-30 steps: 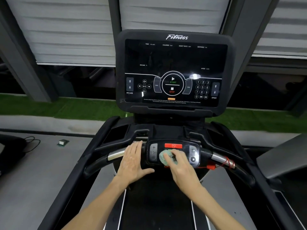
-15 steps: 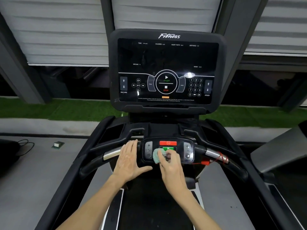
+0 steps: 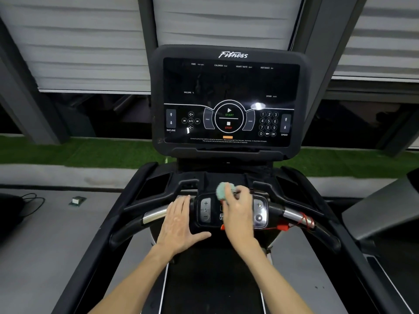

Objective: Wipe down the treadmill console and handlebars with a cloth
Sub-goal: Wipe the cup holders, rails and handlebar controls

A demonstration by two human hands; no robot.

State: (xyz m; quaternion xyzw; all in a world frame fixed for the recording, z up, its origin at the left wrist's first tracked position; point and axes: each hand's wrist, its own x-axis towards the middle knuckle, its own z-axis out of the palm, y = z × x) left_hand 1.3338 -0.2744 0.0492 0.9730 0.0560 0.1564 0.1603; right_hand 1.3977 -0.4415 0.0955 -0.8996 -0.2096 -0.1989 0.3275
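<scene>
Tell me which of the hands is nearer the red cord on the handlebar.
Right. The right hand, holding the cloth at the small button panel, is left of the red cord; the left hand rests flat farther left, across the panel.

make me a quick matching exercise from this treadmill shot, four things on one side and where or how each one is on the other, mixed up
1 cloth
2 left hand
3 red cord
4 console screen

a wound round the right chrome grip
b dark, upright above the handlebar
c resting flat on the handlebar
d bunched in the right hand

Pairs: 1-d, 2-c, 3-a, 4-b
</scene>
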